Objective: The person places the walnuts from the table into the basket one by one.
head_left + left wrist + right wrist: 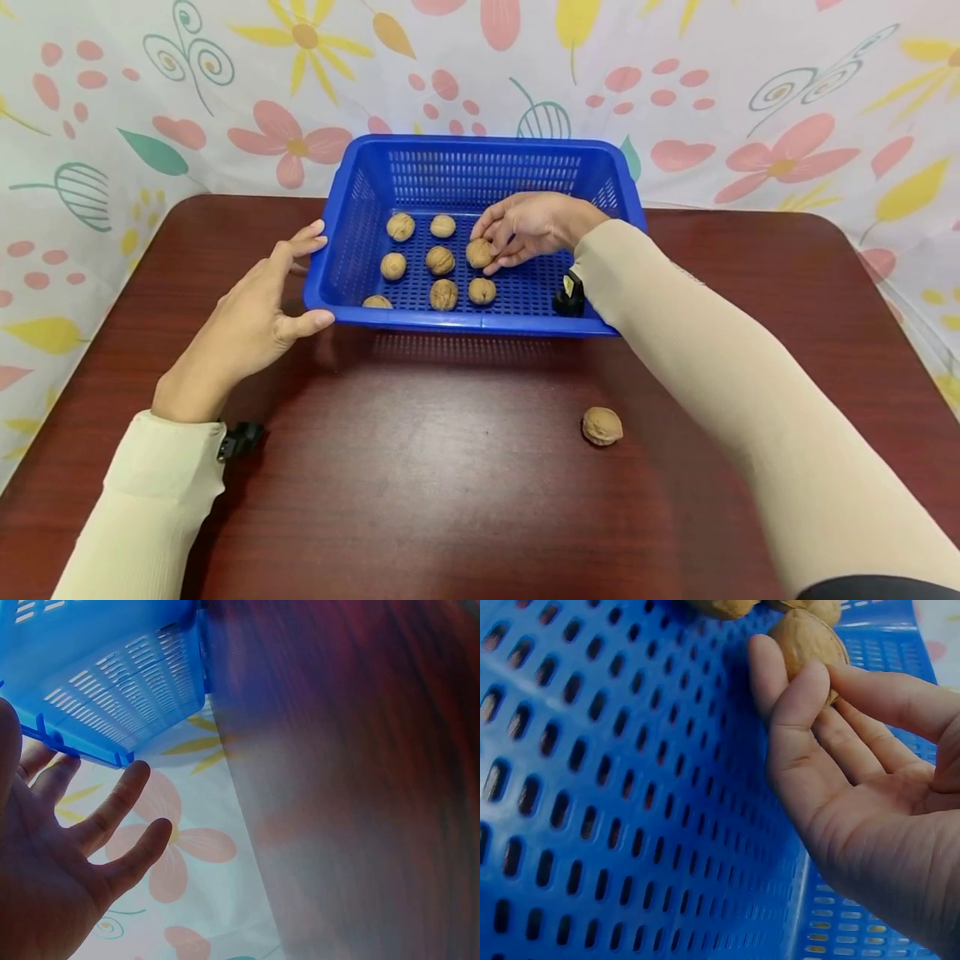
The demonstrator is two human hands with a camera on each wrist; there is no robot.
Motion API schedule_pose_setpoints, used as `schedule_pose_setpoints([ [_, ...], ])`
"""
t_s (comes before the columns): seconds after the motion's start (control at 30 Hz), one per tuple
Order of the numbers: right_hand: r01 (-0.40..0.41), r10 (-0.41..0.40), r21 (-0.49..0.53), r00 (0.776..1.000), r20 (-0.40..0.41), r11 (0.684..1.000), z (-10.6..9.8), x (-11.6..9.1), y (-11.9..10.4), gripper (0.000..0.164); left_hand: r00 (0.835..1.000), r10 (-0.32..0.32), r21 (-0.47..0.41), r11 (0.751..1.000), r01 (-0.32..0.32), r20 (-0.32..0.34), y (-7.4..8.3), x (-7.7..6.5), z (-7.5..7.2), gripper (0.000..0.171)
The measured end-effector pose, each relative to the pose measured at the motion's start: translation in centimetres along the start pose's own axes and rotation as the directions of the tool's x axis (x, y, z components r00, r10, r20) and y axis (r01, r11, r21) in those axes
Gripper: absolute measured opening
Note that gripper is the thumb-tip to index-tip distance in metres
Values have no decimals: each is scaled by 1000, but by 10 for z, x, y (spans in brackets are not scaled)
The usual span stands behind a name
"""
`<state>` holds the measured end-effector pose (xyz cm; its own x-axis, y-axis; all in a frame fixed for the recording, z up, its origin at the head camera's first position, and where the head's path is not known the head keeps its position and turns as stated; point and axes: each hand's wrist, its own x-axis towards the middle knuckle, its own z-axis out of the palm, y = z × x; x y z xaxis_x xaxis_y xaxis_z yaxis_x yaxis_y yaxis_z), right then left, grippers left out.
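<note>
My right hand reaches into a blue perforated plastic basket and pinches a walnut between thumb and fingertips. The right wrist view shows the same walnut at the fingertips, just over the basket floor. Several other walnuts lie spread in the basket's left and middle part, among them a walnut right beside the pinched one. At the basket's left end, my left hand touches the rim with extended fingers, its thumb at the front left corner. The left wrist view shows these spread fingers against the basket edge.
One walnut lies on the dark red-brown table, in front of the basket and to the right. Behind the table hangs a white cloth with flower prints. A small black device is worn at the left wrist.
</note>
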<state>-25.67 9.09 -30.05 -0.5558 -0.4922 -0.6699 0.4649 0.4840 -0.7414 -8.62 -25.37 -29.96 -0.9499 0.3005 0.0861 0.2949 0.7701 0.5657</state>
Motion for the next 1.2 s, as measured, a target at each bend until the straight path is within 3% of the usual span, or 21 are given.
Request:
schedule_pose_setpoints([
  [0.93, -46, 39, -130, 998, -55, 990, 1, -2, -6, 33, 1000, -6, -1, 1000, 6, -7, -1, 1, 0, 92],
  [1.2, -61, 47, -133, 993, -107, 989, -6, -16, -13, 39, 1000, 14, 6, 1000, -14, -16, -3, 2, 2, 89],
])
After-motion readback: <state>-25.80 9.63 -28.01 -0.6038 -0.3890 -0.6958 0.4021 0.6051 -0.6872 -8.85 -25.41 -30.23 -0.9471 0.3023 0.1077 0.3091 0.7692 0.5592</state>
